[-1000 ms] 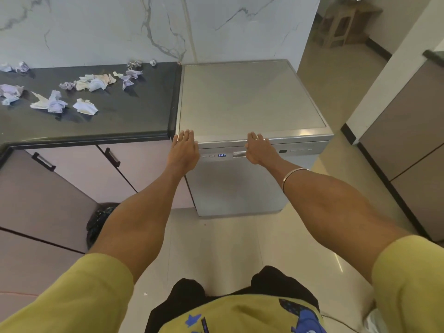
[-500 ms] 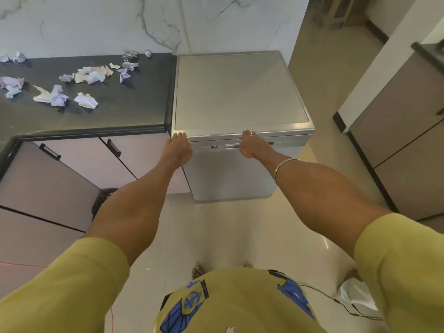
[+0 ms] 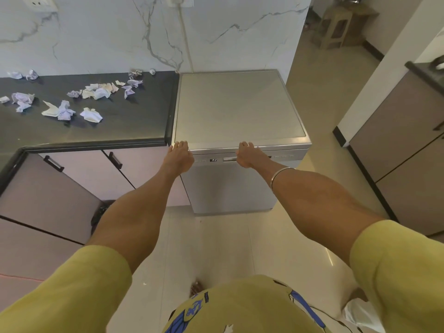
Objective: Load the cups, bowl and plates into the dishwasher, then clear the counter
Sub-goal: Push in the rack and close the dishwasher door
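Crumpled white & purple paper scraps (image 3: 64, 111) on black stone counter (image 3: 134, 121), not cleared yet. Left hand (image 3: 179, 157), right hand (image 3: 247, 156) flat, fingers straight, on shut silver metal dishwasher (image 3: 237, 111) front edge, prob. pressing door closed. Dishes not seen.

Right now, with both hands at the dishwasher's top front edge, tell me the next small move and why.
Probably lift both hands off and turn to the counter. The dishwasher door looks closed, the left hand and right hand rest open on its front edge, no dishes show, and crumpled papers still lie scattered there.
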{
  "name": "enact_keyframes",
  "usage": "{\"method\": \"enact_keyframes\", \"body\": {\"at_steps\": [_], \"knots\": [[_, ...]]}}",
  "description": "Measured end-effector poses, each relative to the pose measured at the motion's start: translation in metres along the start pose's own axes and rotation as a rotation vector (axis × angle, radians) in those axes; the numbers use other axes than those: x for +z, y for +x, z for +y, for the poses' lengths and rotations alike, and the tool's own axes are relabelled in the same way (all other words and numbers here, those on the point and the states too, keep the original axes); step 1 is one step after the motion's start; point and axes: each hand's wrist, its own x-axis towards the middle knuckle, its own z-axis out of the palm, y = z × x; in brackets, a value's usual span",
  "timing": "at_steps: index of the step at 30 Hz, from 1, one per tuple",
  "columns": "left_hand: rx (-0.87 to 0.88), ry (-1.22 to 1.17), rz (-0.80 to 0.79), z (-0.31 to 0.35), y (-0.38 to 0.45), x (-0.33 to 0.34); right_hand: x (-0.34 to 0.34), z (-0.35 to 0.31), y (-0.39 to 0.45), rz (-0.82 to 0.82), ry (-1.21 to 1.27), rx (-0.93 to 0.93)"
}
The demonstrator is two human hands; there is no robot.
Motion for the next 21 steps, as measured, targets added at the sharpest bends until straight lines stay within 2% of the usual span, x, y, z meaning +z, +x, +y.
{"method": "enact_keyframes", "body": {"at_steps": [21], "knots": [[-0.035, -0.044, 0.008, -0.020, -0.005, -0.003, -0.004, -0.013, 0.007, 0.019, 0.001, -0.026]]}}
